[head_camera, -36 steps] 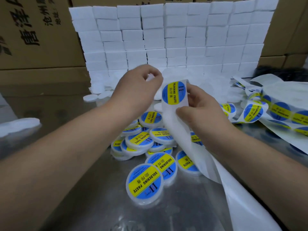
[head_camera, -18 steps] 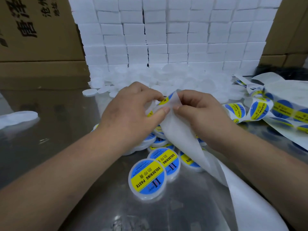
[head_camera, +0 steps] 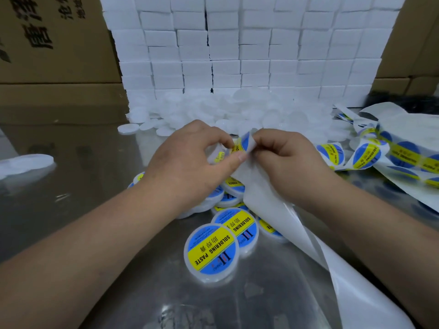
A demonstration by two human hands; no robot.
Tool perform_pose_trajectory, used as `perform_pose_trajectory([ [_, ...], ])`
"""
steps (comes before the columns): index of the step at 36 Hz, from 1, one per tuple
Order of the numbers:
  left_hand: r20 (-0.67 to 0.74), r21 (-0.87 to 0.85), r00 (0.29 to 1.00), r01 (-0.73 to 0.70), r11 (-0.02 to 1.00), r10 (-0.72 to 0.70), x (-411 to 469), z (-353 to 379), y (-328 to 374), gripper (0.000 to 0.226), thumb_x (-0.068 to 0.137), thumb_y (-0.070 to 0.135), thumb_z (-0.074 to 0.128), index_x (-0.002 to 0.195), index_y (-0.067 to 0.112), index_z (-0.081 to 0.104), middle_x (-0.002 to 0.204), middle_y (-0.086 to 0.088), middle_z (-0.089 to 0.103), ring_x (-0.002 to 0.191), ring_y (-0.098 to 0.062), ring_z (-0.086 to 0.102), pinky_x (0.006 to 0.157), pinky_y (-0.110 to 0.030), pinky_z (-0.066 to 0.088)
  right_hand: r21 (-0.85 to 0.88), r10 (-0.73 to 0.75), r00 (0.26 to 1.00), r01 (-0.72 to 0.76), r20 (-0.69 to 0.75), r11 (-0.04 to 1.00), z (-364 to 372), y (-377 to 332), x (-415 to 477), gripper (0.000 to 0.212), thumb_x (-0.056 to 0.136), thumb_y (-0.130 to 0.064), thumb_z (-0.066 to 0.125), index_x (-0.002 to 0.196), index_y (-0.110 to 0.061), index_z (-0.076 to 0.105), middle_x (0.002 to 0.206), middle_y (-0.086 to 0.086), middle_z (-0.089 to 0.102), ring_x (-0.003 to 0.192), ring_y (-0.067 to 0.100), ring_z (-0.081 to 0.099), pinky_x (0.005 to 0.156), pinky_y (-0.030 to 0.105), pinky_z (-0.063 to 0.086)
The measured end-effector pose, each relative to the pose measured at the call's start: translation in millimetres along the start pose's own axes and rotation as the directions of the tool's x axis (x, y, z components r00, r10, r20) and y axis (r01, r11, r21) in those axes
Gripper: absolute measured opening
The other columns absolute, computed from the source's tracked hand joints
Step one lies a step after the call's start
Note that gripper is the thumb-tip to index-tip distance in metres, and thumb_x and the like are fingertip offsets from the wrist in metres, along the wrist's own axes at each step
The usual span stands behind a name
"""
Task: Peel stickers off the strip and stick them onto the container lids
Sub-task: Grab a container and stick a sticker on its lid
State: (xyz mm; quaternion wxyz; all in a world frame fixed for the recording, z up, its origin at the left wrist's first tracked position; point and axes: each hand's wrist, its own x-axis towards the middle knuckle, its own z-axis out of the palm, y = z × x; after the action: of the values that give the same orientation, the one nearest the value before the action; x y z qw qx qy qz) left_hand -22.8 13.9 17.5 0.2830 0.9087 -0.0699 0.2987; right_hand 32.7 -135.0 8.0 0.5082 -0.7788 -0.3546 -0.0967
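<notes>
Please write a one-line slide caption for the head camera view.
Left hand and right hand peel a round blue-and-yellow sticker from the white backing strip above labelled lids.

Both forearms are bare from the lower frame edge up to the wrists, with no sleeve, watch, bracelet or glove on either. The left hand and right hand are bare too, with no rings visible. The left thumb's nail is short and unpainted, and the fingers look plain.
</notes>
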Motion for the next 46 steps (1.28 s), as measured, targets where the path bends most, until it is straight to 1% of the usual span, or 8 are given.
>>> perform_pose_trajectory([
  [7, 0.008, 0.047, 1.0, 0.019, 0.999, -0.019, 0.2, 1.4, -1.2, 0.019, 0.067, 0.054, 0.055, 0.08, 0.041, 0.057, 0.096, 0.01, 0.055, 0.095, -0.006, 0.049, 0.076, -0.021, 0.036, -0.013, -0.028, 1.0, 0.028, 0.008, 1.0, 0.5, 1.6, 0.9, 0.044, 0.079, 0.006, 0.045, 0.059, -0.031, 0.057, 0.058, -0.008, 0.051, 0.056, 0.005, 0.042, 0.052, 0.02, 0.034],
  [11, -0.001, -0.034, 0.996, 0.094, 0.995, -0.094, 1.7, 2.7, -2.4, 0.015, 0.062, 0.056, 0.053, 0.071, 0.045, 0.053, 0.091, 0.014, 0.054, 0.087, 0.0, 0.045, 0.072, -0.008, 0.032, -0.032, -0.009, 1.0, 0.009, 0.011, 0.999, 0.0, -0.4, 0.3, 0.029, 0.078, 0.006, 0.043, 0.07, -0.014, 0.06, 0.067, 0.01, 0.055, 0.058, 0.006, 0.041, 0.052, 0.023, 0.033],
  [19, -0.085, -0.065, 0.991, 0.094, 0.993, -0.099, 2.5, 1.9, -7.5, 0.019, 0.083, 0.041, 0.049, 0.065, 0.046, 0.05, 0.092, 0.01, 0.058, 0.083, -0.002, 0.045, 0.068, -0.022, 0.031, -0.06, -0.007, 1.0, 0.006, -0.018, 0.998, -0.7, -1.4, 0.3, 0.043, 0.078, 0.005, 0.043, 0.065, -0.031, 0.063, 0.074, 0.002, 0.066, 0.063, 0.01, 0.051, 0.057, 0.025, 0.04],
  [26, -0.245, -0.19, 0.937, 0.207, 0.96, -0.25, 10.6, -5.8, -12.6, 0.018, 0.086, 0.037, 0.053, 0.068, 0.036, 0.056, 0.074, 0.011, 0.053, 0.067, -0.005, 0.046, 0.062, -0.023, 0.034, 0.019, 0.039, 0.998, -0.038, -0.048, 0.999, -1.7, -2.9, -0.7, 0.016, 0.071, -0.018, 0.05, 0.075, -0.026, 0.062, 0.065, -0.004, 0.061, 0.058, 0.005, 0.051, 0.052, 0.02, 0.041],
  [30, -0.321, -0.268, 0.889, 0.244, 0.932, -0.325, 14.8, -10.8, -18.3, 0.014, 0.087, 0.036, 0.051, 0.076, 0.031, 0.058, 0.069, 0.01, 0.051, 0.061, -0.012, 0.046, 0.062, -0.031, 0.04, 0.058, 0.018, 0.993, -0.011, -0.115, 0.998, -2.1, -1.8, 0.9, 0.041, 0.08, -0.005, 0.054, 0.095, -0.042, 0.046, 0.064, -0.02, 0.058, 0.054, 0.001, 0.051, 0.051, 0.013, 0.04],
  [38, -0.35, -0.254, 0.887, 0.221, 0.942, -0.302, 13.5, -9.8, -20.0, 0.02, 0.088, 0.038, 0.048, 0.07, 0.034, 0.054, 0.066, 0.009, 0.049, 0.065, -0.02, 0.045, 0.063, -0.032, 0.04, -0.153, -0.116, 0.927, 0.064, -0.358, 0.986, -9.1, -2.0, 0.4, 0.073, 0.076, -0.003, 0.049, 0.134, -0.045, 0.032, 0.138, -0.019, 0.035, 0.076, 0.003, 0.047, 0.064, 0.01, 0.038],
  [42, -0.371, -0.167, 0.899, 0.18, 0.969, -0.231, 10.8, -9.2, -19.6, 0.017, 0.089, 0.042, 0.047, 0.076, 0.035, 0.054, 0.085, 0.003, 0.057, 0.075, -0.012, 0.048, 0.069, -0.028, 0.035, -0.102, -0.107, 0.954, 0.081, -0.281, 0.992, -8.5, -6.6, 0.4, 0.053, 0.074, 0.008, 0.044, 0.091, -0.04, 0.061, 0.071, -0.032, 0.058, 0.061, -0.013, 0.049, 0.054, 0.002, 0.033],
  [46, -0.372, -0.042, 0.917, 0.138, 0.99, -0.143, 7.2, -8.2, -17.9, 0.014, 0.089, 0.046, 0.047, 0.083, 0.035, 0.052, 0.085, 0.009, 0.047, 0.072, 0.012, 0.044, 0.058, -0.022, 0.026, -0.02, -0.006, 0.992, 0.003, -0.123, 1.0, -2.5, -9.1, -3.6, 0.048, 0.076, 0.006, 0.046, 0.055, -0.034, 0.062, 0.052, -0.026, 0.058, 0.05, -0.009, 0.051, 0.046, 0.005, 0.033],
])
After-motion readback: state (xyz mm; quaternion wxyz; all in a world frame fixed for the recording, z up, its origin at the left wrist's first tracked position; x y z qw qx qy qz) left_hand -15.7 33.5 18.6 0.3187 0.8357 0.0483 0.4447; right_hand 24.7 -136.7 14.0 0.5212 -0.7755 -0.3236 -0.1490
